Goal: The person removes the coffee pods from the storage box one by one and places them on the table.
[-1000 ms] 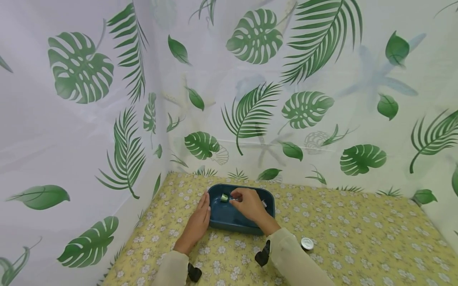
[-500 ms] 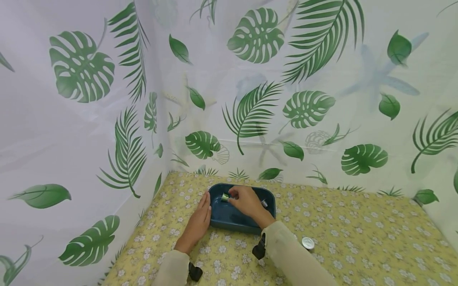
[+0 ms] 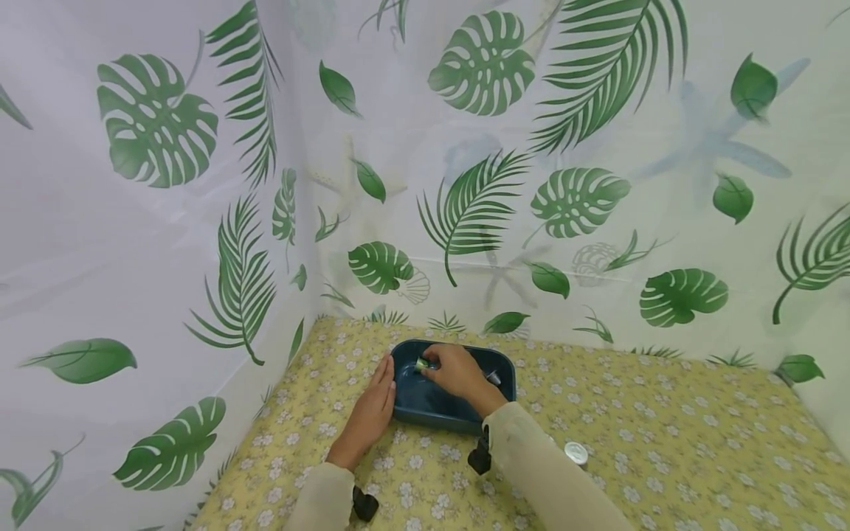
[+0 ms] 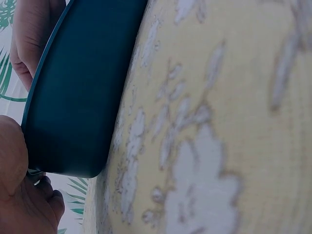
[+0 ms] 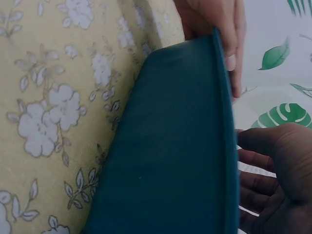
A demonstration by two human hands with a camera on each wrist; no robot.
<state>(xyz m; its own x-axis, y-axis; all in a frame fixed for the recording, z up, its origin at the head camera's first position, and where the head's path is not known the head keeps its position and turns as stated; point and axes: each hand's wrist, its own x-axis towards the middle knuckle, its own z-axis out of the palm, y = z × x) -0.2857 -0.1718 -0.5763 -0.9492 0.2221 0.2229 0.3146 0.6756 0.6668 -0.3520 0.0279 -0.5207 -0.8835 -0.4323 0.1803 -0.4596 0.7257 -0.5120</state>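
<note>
A dark blue rectangular tray [image 3: 432,420] sits on the table. Against its left end lies my left hand [image 3: 372,409], fingers straight along the outer wall and tips level with the rim. My right hand [image 3: 457,372] reaches inside the tray, thumb and fingertips pinching a small object [image 3: 422,363] with a green band and a silvery part. Most of it is covered by the fingers, so I cannot tell its kind. Another small silvery piece [image 3: 493,378] lies at the tray's right side, beyond my wrist. In the right wrist view, the tray wall [image 5: 165,136] hides what the fingers hold.
A round white-topped lid or tin [image 3: 576,453] lies on the table to the right of the tray, near my right sleeve [image 3: 538,457]. A yellow flowered cloth [image 3: 664,428] covers the table. Leaf-printed curtains [image 3: 598,110] stand behind and to the left.
My right hand has drawn slightly left and closer over the green-banded object, hiding more of it and its silvery part. The left hand stays against the tray. The camera view has shifted slightly.
</note>
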